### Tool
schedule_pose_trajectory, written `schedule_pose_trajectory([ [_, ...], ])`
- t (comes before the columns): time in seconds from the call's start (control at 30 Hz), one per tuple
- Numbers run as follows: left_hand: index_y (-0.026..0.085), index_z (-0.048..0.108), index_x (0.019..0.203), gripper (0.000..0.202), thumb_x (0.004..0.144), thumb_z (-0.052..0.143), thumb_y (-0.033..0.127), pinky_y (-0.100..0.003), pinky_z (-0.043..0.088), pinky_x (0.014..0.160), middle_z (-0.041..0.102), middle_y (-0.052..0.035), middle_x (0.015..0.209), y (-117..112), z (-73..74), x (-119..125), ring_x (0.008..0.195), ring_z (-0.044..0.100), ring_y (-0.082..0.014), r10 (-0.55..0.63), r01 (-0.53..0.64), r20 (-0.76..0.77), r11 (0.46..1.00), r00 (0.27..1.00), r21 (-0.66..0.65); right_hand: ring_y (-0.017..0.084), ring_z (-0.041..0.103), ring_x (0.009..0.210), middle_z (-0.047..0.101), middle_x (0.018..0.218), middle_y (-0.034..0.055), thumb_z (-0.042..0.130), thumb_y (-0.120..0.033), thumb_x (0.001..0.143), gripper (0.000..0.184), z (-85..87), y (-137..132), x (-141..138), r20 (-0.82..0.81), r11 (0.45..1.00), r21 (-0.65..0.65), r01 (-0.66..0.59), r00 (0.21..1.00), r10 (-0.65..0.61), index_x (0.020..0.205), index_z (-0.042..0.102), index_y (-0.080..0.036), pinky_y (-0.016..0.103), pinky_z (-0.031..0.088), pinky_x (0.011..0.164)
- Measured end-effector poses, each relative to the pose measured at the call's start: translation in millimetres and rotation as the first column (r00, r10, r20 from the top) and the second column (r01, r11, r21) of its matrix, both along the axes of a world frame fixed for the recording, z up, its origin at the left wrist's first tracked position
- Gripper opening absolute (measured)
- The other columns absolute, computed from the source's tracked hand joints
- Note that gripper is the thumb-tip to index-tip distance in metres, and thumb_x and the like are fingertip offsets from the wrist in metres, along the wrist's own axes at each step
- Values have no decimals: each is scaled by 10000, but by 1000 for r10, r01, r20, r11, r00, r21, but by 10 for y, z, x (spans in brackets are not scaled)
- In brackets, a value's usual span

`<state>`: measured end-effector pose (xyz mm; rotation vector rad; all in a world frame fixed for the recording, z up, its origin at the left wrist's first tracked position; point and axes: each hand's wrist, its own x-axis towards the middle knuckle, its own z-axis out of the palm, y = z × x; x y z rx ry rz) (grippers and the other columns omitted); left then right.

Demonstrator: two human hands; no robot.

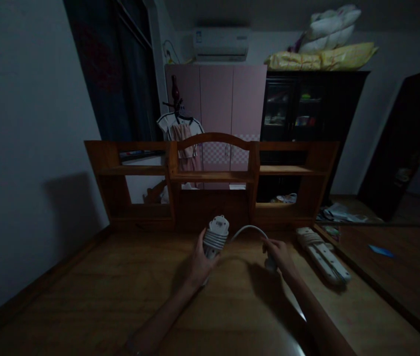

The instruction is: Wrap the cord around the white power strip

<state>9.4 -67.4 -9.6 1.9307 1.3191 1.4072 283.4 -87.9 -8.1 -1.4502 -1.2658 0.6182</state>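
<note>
Desk (pixel 120 277), fingers (pixel 201 239) curled round power strip (pixel 219 225), cord (pixel 249 227)

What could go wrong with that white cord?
The wrapped loops might slip off the power strip if the left hand loosens its hold. The cord between the hands could kink, since it bends in an arch. The right hand might bump the other power strip, which lies close by.

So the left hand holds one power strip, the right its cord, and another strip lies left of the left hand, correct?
No: the head view shows the other strip lying right of the right hand; the rest stands.
</note>
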Motion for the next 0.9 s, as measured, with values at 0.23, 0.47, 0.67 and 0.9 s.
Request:
schedule_pose_trajectory([
  [0.23, 225, 84, 1470, 896, 744, 609, 221, -380, 405, 1013, 172, -111, 1522, -239, 208, -32, 1324, 342, -262, -94, 228, -440, 937, 893, 264, 61, 344, 367, 371, 460, -78, 735, -501, 616, 387, 23, 19, 11, -655, 988, -57, -145, 752, 72, 711, 595, -153, 202, 261, 371],
  [0.47, 194, -18, 1475, 908, 741, 505, 80, -385, 412, 965, 218, -145, 1511, -277, 179, 43, 1216, 455, -278, -88, 427, -784, 872, 615, 237, 51, 392, 423, 422, 589, -74, 600, -608, 752, 418, 87, -56, 53, -723, 959, 220, 180, 690, 36, 839, 548, -202, 171, 295, 356],
  [0.67, 160, 63, 1479, 864, 781, 559, 276, -374, 396, 934, 563, -155, 1204, -227, 109, 60, 1089, 526, -286, -34, 179, -621, 969, 783, 173, 50, 395, 401, 368, 539, -92, 560, -621, 770, 421, 54, -22, 167, -783, 922, 225, 315, 622, -22, 835, 520, -207, 169, 324, 361],
  [0.9, 190, 384, 1369, 788, 695, 673, 477, -322, 431, 786, 635, -149, 1107, 115, 0, -98, 943, 613, -273, 146, -150, -36, 978, 989, -142, 93, 457, 405, 471, 508, -51, 636, -517, 717, 331, 35, -38, 181, -638, 975, 135, 178, 768, -52, 732, 531, -204, 211, 350, 372],
])
